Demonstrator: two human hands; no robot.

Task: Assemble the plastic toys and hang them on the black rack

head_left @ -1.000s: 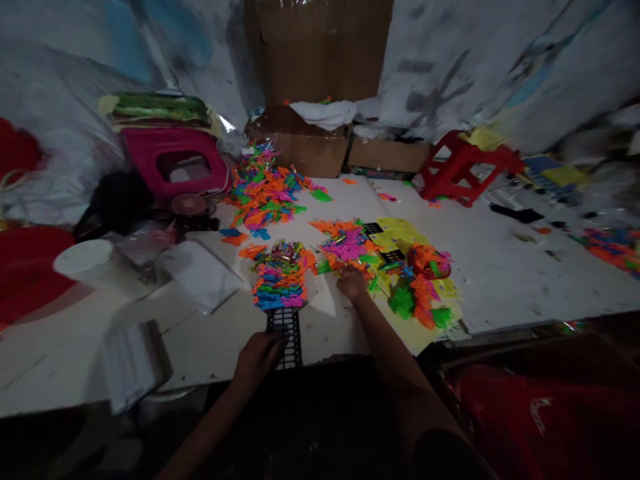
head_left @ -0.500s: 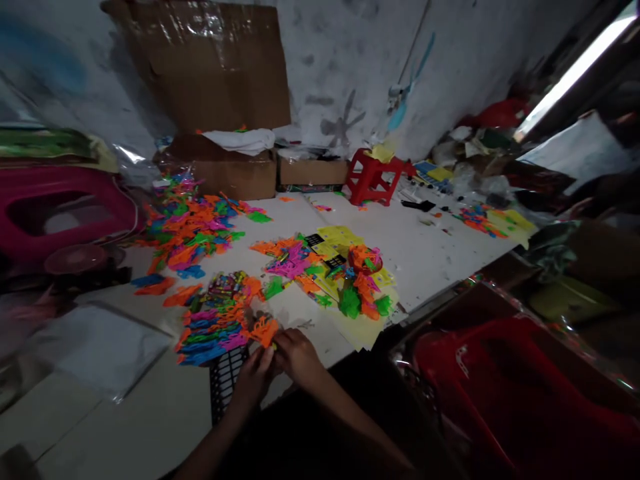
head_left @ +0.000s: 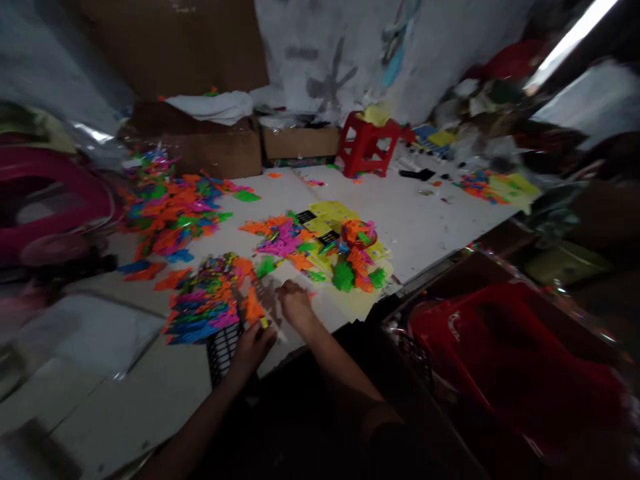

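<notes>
My left hand (head_left: 254,345) is closed on an orange plastic piece (head_left: 255,307) with a small yellow end, just above the near edge of the table. To its right, my right hand (head_left: 295,303) is over the white tabletop with its fingers curled together. Motion blur hides what those fingers hold, if anything. Left of my hands, a row of bundled coloured plastic pieces (head_left: 203,303) lies in and over a black mesh basket (head_left: 223,350). Beyond my hands is a small pile of pink and orange pieces (head_left: 283,237).
A larger heap of coloured pieces (head_left: 175,207) lies at the back left. Yellow printed sheets (head_left: 330,213) lie mid-table beside a small red bowl (head_left: 369,235) of pieces. A red stool (head_left: 367,145) and cardboard boxes (head_left: 215,152) stand along the wall. A red chair (head_left: 510,360) is at right.
My hands were together at the orange piece. The right hand has moved away to the right and forward, while the left keeps the piece. The camera view has shifted slightly.
</notes>
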